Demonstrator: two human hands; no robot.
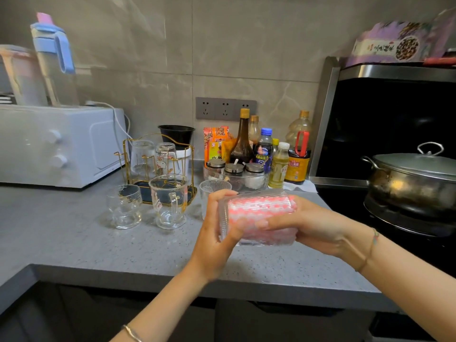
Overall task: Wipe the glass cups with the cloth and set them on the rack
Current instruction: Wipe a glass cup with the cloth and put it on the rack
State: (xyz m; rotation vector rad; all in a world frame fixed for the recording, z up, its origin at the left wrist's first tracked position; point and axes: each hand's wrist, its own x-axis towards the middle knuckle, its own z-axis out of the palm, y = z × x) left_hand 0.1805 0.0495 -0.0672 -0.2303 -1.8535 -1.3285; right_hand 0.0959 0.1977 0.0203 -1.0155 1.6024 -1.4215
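A ribbed glass cup (249, 193) lies on its side in the air above the counter, its base toward the left. My left hand (217, 230) grips that base end. A pink and white cloth (259, 211) fills the inside of the cup, and my right hand (306, 225) pushes it in from the open end. Three more glasses stand on the counter: a rounded footed one (124, 206), a handled mug (169, 199) and a ribbed tumbler (212, 191). The gold wire rack (138, 159) behind them carries two upturned glasses (153, 156).
A white microwave (56, 144) sits at the left with jugs on top. Sauce bottles and spice jars (259, 156) crowd the back by the wall sockets. A lidded metal pot (412, 178) rests on the black stove at the right. The grey counter (98, 245) edge runs below my hands.
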